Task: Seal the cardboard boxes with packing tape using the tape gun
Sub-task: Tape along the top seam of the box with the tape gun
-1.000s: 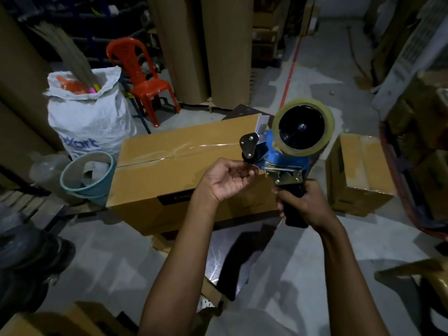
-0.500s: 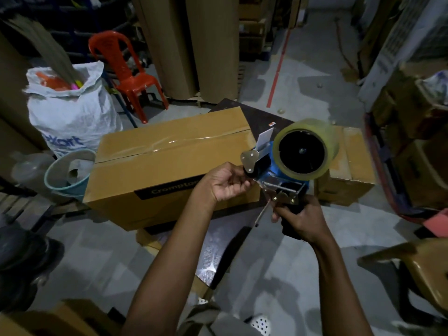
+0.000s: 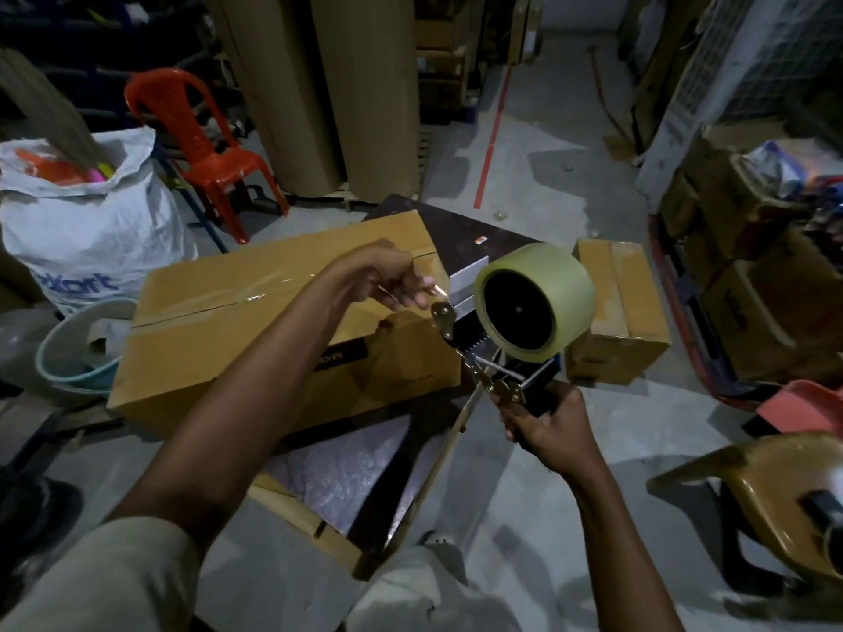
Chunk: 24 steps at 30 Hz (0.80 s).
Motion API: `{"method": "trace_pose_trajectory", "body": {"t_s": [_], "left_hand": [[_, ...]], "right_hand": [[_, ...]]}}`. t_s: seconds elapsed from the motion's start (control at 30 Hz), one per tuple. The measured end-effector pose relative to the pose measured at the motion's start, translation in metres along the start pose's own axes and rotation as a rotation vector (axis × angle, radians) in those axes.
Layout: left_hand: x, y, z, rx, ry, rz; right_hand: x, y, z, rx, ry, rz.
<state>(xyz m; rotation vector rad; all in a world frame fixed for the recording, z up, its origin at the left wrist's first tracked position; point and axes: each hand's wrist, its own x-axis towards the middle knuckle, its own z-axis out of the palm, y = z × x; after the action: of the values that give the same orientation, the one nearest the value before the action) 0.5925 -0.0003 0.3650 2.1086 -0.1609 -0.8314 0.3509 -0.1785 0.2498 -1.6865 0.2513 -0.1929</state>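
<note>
- A white woven sack (image 3: pixel 86 230) and a pale teal plastic bucket (image 3: pixel 68 358) are standing at the far left, with a red plastic chair (image 3: pixel 200 143) behind them.
- A long brown cardboard box (image 3: pixel 219 348) is lying just right of the bucket. A glossy clear strip of tape (image 3: pixel 255 294) is already running along its top seam, so this box looks sealed on top.
- The left hand (image 3: pixel 397 280) is reaching over that box with its fingers curled. It is pinching at the front of the gun, apparently gripping the loose tape end (image 3: pixel 437 290). It looks as if the person is readying the tape rather than laying it down.
- The black-and-metal handheld tape gun (image 3: pixel 497 367), carrying a fat yellowish roll of tape (image 3: pixel 533 303), is being held in the air between the two boxes, touching neither.
- The right hand (image 3: pixel 552 426) is wrapping firmly around the gun's handle from below.
- A smaller brown cardboard box (image 3: pixel 625 312) is sitting on the floor just right of the gun. Whether its seam is taped I cannot tell, so it is probably next.
</note>
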Motion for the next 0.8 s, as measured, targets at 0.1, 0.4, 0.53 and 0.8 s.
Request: {"method": "trace_pose_trajectory", "body": {"t_s": [0.1, 0.4, 0.53, 0.8], "left_hand": [[0.026, 0.015, -0.03, 0.135, 0.103, -0.012], [0.099, 0.048, -0.074, 0.294, 0.06, 0.049], [0.133, 0.059, -0.085, 0.228, 0.082, 0.102], [0.211, 0.067, -0.097, 0.142, 0.245, 0.147]], "right_hand": [[0.006, 0.004, -0.006, -0.04, 0.02, -0.016], [0.055, 0.003, -0.007, -0.223, 0.079, -0.042], [0.086, 0.001, -0.004, -0.294, 0.126, -0.017], [0.151, -0.01, 0.015, -0.314, 0.143, 0.088]]}}
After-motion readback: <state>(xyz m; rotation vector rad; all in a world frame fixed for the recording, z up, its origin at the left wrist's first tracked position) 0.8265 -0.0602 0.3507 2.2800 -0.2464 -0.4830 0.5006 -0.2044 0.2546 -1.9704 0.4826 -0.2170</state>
